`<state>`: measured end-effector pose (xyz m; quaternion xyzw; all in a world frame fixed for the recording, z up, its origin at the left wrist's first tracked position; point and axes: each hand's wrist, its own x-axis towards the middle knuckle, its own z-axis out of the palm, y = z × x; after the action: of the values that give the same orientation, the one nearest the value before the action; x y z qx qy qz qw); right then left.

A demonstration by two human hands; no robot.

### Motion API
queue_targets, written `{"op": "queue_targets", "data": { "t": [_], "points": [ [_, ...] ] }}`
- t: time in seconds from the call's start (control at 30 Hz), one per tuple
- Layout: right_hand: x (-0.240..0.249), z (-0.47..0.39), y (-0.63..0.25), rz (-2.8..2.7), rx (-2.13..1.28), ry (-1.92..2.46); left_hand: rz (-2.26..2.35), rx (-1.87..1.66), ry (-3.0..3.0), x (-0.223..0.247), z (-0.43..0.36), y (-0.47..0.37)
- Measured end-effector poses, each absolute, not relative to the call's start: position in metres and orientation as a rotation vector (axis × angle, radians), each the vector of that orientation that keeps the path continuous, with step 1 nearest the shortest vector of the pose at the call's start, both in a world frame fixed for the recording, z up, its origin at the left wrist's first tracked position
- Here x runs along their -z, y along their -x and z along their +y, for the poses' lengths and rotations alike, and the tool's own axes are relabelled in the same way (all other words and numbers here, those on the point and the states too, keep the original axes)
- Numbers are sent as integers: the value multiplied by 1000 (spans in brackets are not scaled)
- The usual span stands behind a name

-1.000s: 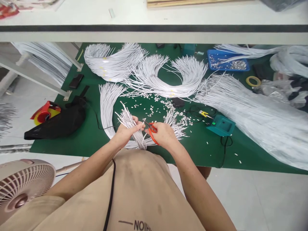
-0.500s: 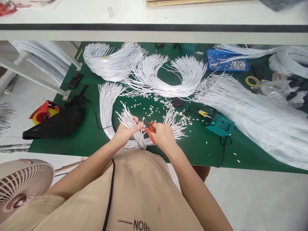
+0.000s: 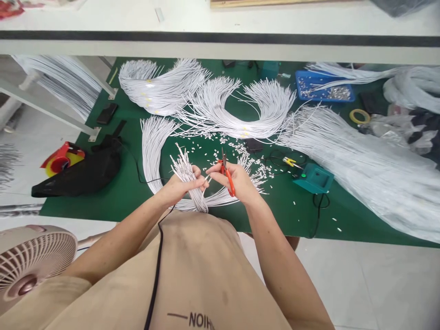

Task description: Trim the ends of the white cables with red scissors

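Note:
My left hand (image 3: pixel 184 185) is closed around a bunch of white wires (image 3: pixel 182 167), whose ends fan out above the fist. In my right hand (image 3: pixel 239 179) are red-handled cutting pliers (image 3: pixel 227 176), their dark jaws pointing away from me. The right thumb and forefinger reach to a single wire end beside the left fingertips; whether they pinch it is too small to tell. Small white cut pieces (image 3: pixel 237 145) lie scattered on the green table (image 3: pixel 275 206) beyond my hands. A longer wire bundle (image 3: pixel 151 156) curves round on the left and in front of me.
Tied wire bundles (image 3: pixel 240 128) lie behind. A large wire pile (image 3: pixel 371 160) covers the right side, near a teal device (image 3: pixel 314 178) and a blue tray (image 3: pixel 325 87). On the left are a tape dispenser (image 3: pixel 62 158) and black bag (image 3: pixel 79 176). A white shelf (image 3: pixel 192 20) overhangs the back.
The pliers have swung from pointing left at the wire to pointing away from me. My right thumb and forefinger now extend to the wire end. The left hand stays nearly still.

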<state>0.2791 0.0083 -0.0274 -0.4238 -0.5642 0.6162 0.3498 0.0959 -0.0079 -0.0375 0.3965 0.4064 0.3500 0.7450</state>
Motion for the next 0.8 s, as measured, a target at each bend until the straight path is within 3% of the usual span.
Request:
{"op": "queue_targets", "data": {
  "t": [0.57,0.8],
  "points": [
    [40,1,-276,-1464,-1456,1185,901,-759,-882,38,-8,-97],
    [52,-10,-252,-1209,-1384,1350,1072,-860,-943,39,-12,-99]
  ]
}}
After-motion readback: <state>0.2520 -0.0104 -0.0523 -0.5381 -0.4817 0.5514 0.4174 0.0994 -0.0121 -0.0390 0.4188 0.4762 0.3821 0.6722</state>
